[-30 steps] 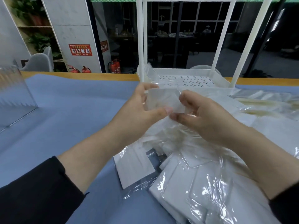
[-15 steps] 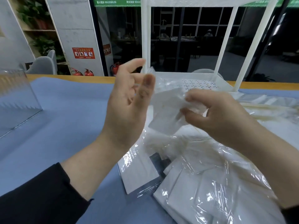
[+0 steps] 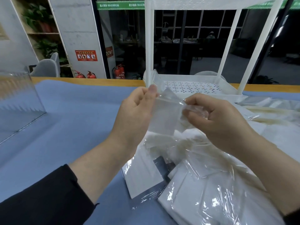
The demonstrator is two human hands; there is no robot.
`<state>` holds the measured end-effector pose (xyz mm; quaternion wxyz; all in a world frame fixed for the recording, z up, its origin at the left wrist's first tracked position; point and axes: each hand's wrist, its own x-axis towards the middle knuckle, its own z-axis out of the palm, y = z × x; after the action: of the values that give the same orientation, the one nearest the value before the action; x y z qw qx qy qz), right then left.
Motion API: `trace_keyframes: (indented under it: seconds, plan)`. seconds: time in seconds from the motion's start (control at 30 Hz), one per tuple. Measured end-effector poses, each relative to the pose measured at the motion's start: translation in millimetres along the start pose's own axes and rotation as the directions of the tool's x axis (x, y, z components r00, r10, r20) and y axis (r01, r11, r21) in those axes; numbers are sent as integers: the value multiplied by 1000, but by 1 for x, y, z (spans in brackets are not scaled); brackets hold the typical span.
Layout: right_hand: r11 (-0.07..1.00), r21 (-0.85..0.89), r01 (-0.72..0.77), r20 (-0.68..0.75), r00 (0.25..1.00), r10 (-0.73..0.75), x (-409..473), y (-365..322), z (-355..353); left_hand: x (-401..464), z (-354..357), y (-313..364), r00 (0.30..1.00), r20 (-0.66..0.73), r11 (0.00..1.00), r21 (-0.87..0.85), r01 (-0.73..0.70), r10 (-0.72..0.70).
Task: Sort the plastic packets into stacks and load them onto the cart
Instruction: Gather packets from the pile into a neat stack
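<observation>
Closest to the camera there's a messy pile of clear-wrapped white packets sitting toward the near right of the blue table, all overlapping and nowhere near sorted yet. Just above the pile both hands are holding up one packet in the air: the left hand has its thumb and fingers pinched on the packet's left edge, and the right hand has its fingers curled in, pinching the crinkled film at the packet's right edge. Going by the look, this stuff is super light and floppy, and the film is glossy so probably slippery; I'd grab it by the edges or corners like that, or flat under the white insert, since a one-sided pinch would just let it droop. Stacks will likely slide around too. Further back, the white cart stands at the far edge of the table, its perforated lower tray looking bare except for a bit of clear plastic at its left corner. A clear box sits by the left edge.
</observation>
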<state>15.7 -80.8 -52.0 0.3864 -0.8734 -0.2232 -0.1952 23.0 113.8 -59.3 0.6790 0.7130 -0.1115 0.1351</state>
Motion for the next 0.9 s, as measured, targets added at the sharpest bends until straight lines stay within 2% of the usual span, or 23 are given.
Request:
trace_keyframes:
  seconds: [0.13,0.3,0.4,0.5,0.6,0.67,0.73,0.77,0.9]
  plan:
    - [1000,10,-2,19,1000,1,0,-5,0,-2,3,-2,999,31,999,-10,-43,43]
    - [994,82,-75,99,993,67,0,-3,13,-2,4,-4,992,-86,981,-177,73,-89]
    - [985,128,-119,137,985,101,-2,-3,16,-3,6,-3,980,-92,938,-318,137,-174]
    - [979,153,-132,81,989,120,-1,-2,18,-4,10,-4,976,-57,896,-410,170,-211]
    - [993,84,-88,12,996,87,-1,0,9,0,8,-1,971,-197,949,-306,70,-136]
    - [997,-73,-27,24,999,29,-2,-4,1,2,2,2,953,-296,983,-143,-114,67]
    - [983,-180,25,82,997,-10,-1,-7,0,0,-1,6,939,-226,966,23,-259,258]
    - [979,-200,37,110,994,-15,-1,-6,2,-3,0,5,949,-173,964,88,-253,265]
    - [989,-143,-25,167,985,49,1,6,12,-3,8,-9,994,-109,975,224,0,25]
